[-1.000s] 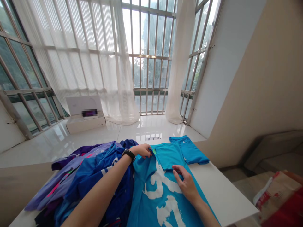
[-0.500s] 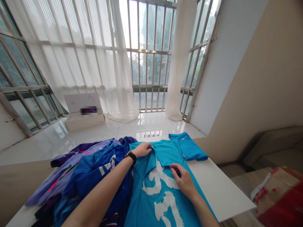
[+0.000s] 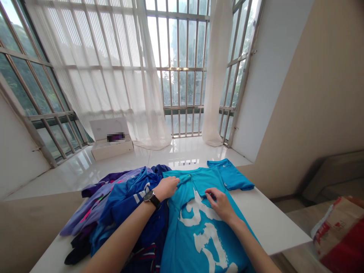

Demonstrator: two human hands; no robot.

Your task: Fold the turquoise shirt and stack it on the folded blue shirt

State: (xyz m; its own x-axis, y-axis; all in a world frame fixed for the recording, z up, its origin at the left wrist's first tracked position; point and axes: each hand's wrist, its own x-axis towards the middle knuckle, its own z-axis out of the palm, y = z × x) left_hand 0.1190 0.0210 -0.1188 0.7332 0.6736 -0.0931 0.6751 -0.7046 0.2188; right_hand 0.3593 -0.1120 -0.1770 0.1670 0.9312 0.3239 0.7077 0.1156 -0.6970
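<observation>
A turquoise T-shirt (image 3: 182, 242) with large white brush-stroke characters lies spread out in front of me. My left hand (image 3: 167, 187), with a dark-strapped watch on its wrist, has its fingers drawn together on the cloth near the neckline and left shoulder; its fingertips are partly hidden. My right hand (image 3: 219, 204) pinches the shirt near the lower edge of a folded-over part, just above the white print. Beyond it, a smaller folded turquoise garment (image 3: 234, 176) rests at the table's far right corner.
On the left is a heap of blue and purple clothes (image 3: 122, 204). The white table (image 3: 275, 223) ends at the right, beside a red and brown bag (image 3: 341, 231) lower down. An open white box (image 3: 112, 148) stands on the glossy sill, near sheer curtains (image 3: 153, 113) and barred windows.
My left hand has moved left from the neckline toward the shirt's left shoulder. My right hand stays at nearly the same spot on the shirt. The view has shifted slightly.
</observation>
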